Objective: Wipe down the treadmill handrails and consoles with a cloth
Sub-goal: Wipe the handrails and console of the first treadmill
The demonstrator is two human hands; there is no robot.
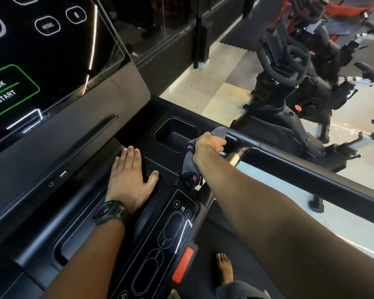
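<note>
— Nearest: right forearm (pixel 279 216), stretched far forward. Why so far?

— To reach the front end of the handrail (pixel 333 182). Right hand (pixel 207 147) there, fingers curled round the grey cloth (pixel 219 132), clamping it against the bar; loose tail dangling below the wrist.

— And the left hand (pixel 129 175)?

— Laid flat on the console tray (pixel 160 157) near the cup holder (pixel 175 131), fingers straight and nearly together, thumb spread. Holding nothing; probably propping the body for the reach.

— Why wrapped instead of dabbed?

— Likely to cover the bar all round in one drag. Touch panel (pixel 177 229) wiped or not: cannot tell.
</note>
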